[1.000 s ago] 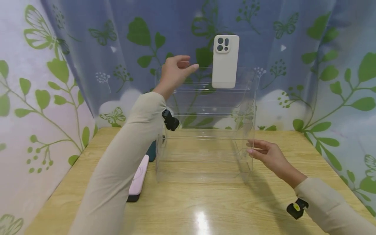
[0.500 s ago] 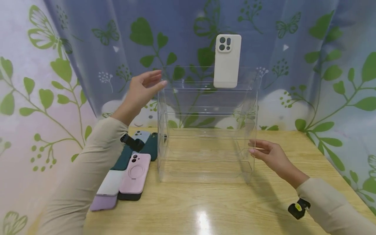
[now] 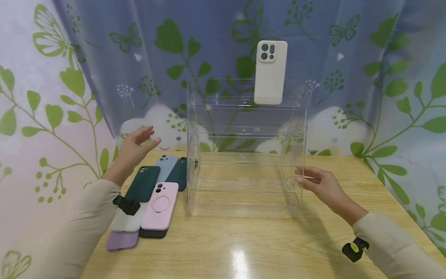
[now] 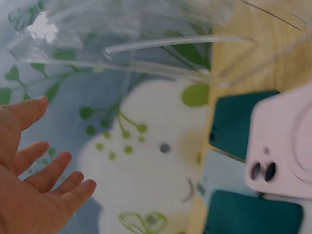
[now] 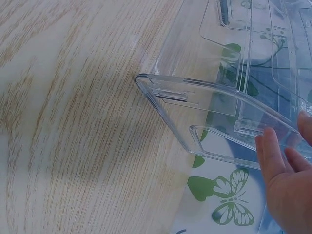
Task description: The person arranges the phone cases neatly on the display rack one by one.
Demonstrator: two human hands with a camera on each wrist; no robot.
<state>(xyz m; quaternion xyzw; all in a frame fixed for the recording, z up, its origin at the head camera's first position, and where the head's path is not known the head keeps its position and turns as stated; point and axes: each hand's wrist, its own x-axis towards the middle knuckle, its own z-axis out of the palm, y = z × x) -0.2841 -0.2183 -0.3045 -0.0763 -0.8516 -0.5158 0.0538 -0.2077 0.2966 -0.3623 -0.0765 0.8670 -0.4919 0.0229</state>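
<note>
My left hand (image 3: 136, 145) holds nothing, its fingers extended and the thumb apart, above the back of a group of phone cases. Dark green (image 3: 143, 183), pink (image 3: 160, 206), pale blue (image 3: 166, 166) and lilac (image 3: 122, 240) cases lie there, partly overlapping. At the middle of the table stands a clear tiered display rack (image 3: 244, 197). My right hand (image 3: 318, 183) holds its right side panel near the front edge, thumb and fingers lightly bent. A cream phone case (image 3: 270, 79) stands upright, leaning slightly, on the rack's top tier, right of centre.
The light wooden table (image 3: 223, 244) meets a patterned curtain (image 3: 216, 38) at the back. More curtain hangs at the left and right. A dark case (image 3: 152, 233) shows under the pink one, and a whitish case (image 3: 129, 223) lies beside it.
My left hand has come down and left, from beside the rack's top to above the phone cases. Its arm uncovers the cases. The right hand and the cream case stay put.
</note>
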